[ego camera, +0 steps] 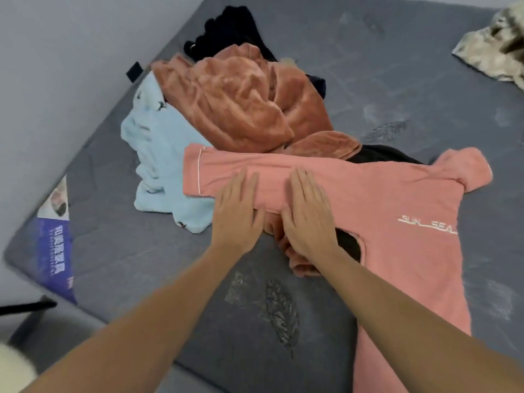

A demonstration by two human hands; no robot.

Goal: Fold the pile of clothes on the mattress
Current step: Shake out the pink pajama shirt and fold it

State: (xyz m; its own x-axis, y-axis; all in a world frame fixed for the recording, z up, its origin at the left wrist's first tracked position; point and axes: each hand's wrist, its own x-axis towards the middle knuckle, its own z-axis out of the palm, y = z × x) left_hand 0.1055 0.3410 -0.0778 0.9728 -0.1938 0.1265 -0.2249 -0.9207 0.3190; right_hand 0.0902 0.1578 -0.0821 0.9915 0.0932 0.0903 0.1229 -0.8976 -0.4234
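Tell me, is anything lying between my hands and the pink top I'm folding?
Nothing visible does. The left hand and right hand both lie flat, fingers straight, directly on the sleeve of the pink top. The orange fleece and light blue garment sit beyond the sleeve, clear of both hands.

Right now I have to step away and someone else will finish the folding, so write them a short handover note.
Hands: left hand and right hand both lie flat, fingers straight, pressing the pink top's sleeve, which lies folded across.
Things: pink top spread on the grey mattress; behind it an unfolded pile: rust fleece, light blue garment, dark clothes.
Done: one sleeve laid over.
Left: finish folding the pink top, then fold the whole pile.
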